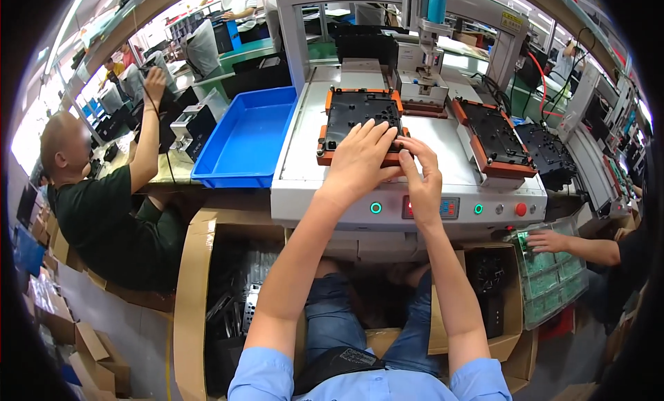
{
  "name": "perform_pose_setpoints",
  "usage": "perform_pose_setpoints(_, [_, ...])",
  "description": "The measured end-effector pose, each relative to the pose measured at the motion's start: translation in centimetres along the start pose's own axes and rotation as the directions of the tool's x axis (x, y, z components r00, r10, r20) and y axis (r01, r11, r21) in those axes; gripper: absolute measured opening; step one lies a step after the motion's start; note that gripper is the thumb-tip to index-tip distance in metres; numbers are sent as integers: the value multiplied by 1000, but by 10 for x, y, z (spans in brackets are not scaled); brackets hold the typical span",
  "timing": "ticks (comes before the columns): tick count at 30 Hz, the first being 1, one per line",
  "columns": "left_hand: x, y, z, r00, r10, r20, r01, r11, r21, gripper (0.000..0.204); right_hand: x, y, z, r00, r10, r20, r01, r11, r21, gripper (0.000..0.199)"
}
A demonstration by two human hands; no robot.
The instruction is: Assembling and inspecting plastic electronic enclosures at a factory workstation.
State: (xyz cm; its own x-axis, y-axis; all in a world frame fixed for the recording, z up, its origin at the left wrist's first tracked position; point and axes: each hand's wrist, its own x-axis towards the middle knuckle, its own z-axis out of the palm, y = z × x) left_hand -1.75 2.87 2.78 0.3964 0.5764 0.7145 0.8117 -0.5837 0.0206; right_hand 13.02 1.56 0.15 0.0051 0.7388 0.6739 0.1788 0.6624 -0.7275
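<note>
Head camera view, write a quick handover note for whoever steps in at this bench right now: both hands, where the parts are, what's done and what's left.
Left hand: flat, fingers spread, pressing on the black plastic panel seated in the left orange-framed fixture.
Right hand: fingertips on the same panel's near right edge; neither hand grips anything.
The right orange-framed fixture on the white machine deck also carries a black part.
Blue plastic tray sits left of the machine, with nothing visible in it.
Done: panel laid in the left fixture.
Left: it looks as if seating is being finished; hands not yet withdrawn, green buttons untouched.
</note>
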Motion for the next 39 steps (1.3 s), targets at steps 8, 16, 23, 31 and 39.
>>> perform_pose_setpoints(8, [2,3,-3,1000,-14,-12,14,999,29,62,7,6,-4,997,-75,21,77,994,-81,23])
perform_pose_setpoints(16, [2,6,-3,1000,-16,24,14,996,93,63,-59,-25,-36,953,-298,52,292,863,-411,45])
perform_pose_setpoints(23, [-10,29,-11,996,-94,-7,94,984,151,60,-182,9,-171,983,-86,-164,-61,685,-726,22])
perform_pose_setpoints(31, [-110,44,13,974,-182,-138,208,957,204,38,-299,31,-238,711,563,-421,-689,678,-256,20])
perform_pose_setpoints(39, [-140,54,40,945,-232,-230,272,949,158,34,-322,57,-217,679,660,-320,-731,573,-370,36])
